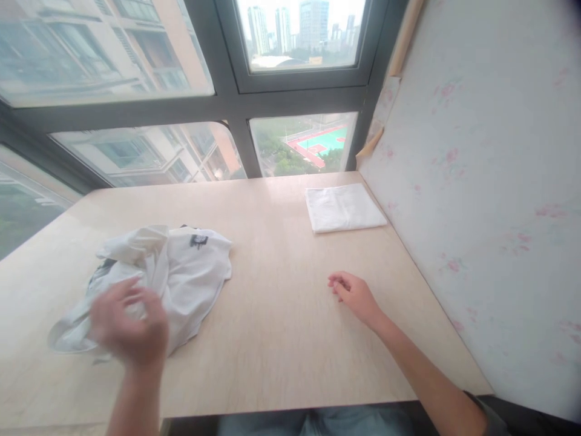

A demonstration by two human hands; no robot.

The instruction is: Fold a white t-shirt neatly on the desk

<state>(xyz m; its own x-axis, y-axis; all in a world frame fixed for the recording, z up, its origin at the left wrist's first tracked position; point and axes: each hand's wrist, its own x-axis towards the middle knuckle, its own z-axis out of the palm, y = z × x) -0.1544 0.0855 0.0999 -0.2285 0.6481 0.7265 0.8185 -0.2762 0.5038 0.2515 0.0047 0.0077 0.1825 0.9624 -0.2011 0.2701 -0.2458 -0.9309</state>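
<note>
Head view: rumpled white garment (197, 275) on worktop (272, 339), left side, behind and beyond the blurred left hand (129, 324), the nearer one; long axis runs near-left to far-right. Left fingers curled; grip can't be told. Right hand (355, 295) loosely bent, empty. Garment soft, creased, dark print (198, 241). Folded white cloth (345, 208) flat, four-cornered. Worktop pale, smooth.

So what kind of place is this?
Probably a room in a home, high up: grey-framed glass windows look down on a red-and-green sports court, white pink-flowered wallpaper shows at right, and a crumpled white printed garment lies nearby.
</note>
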